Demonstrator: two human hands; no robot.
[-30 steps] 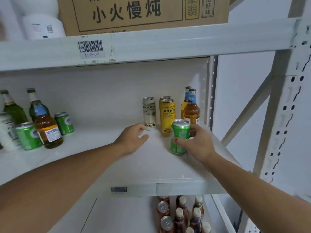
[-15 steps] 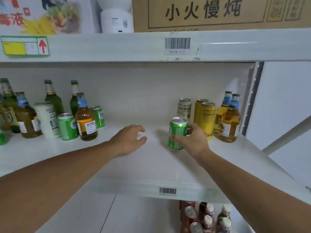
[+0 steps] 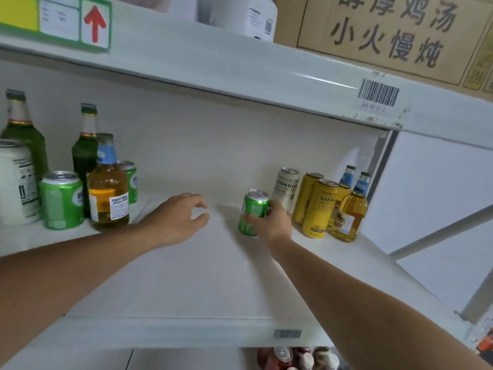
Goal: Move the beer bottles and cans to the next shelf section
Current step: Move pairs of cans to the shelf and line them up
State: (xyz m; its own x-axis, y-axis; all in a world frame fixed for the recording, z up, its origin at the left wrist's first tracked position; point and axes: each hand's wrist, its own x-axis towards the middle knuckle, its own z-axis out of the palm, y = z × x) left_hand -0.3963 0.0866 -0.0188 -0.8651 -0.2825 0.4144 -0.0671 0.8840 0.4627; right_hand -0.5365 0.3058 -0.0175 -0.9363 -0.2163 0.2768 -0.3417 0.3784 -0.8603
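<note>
On the left part of the shelf (image 3: 186,276) stand two green bottles (image 3: 24,145), a white can (image 3: 17,182), a green can (image 3: 62,200), an amber bottle (image 3: 108,188) and a second green can (image 3: 130,181) behind it, all close together near the shelf's left end.

The left arm reaches forward from the lower left. The left hand (image 3: 177,218) hovers palm down over the middle of the shelf, fingers loosely curved and thumb apart from them, its grip spread and holding nothing. It lies just right of the amber bottle without touching it.

The right arm stretches in from the lower right corner. The right hand (image 3: 269,222) wraps a small green can (image 3: 253,212), thumb on the near side and fingers round the far side, the grip pinching the can's body. The can tilts slightly to the left; whether its base touches the shelf cannot be told.

Just right of it, near the shelf's right end, stand a white tall can (image 3: 285,186), two yellow cans (image 3: 320,208) and two amber bottles with blue neck labels (image 3: 349,212).

Compared with half a second ago, the small green can sits in much the same place left of the tall cans, with the right hand round it as before. The left hand's open pose matches too. The view has swung left and tilted.
</note>
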